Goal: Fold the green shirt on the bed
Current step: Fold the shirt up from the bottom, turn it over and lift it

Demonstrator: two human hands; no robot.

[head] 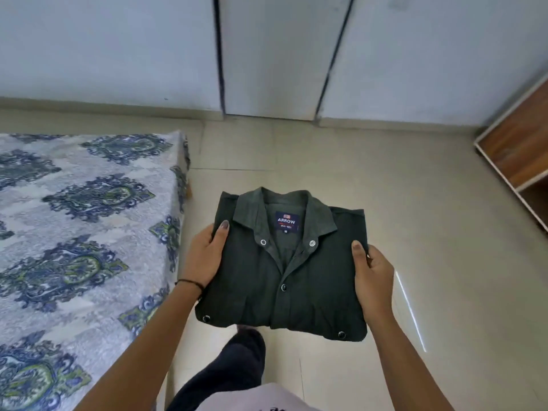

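Observation:
The dark green shirt point(296, 280) is folded into a neat rectangle, collar up, with a blue brand label showing inside the neck. I hold it in the air above the floor, to the right of the bed point(74, 232). My left hand point(206, 256) grips its left edge, thumb on top near the collar. My right hand point(372, 277) grips its right edge, thumb on top. The bed carries a pale cover with blue and green motifs, and nothing lies on the part in view.
Beige floor tiles point(385, 179) spread under the shirt. White wardrobe doors point(281, 54) stand ahead. A wooden shelf unit point(519, 149) is at the far right. My dark trouser leg point(240, 369) shows below the shirt.

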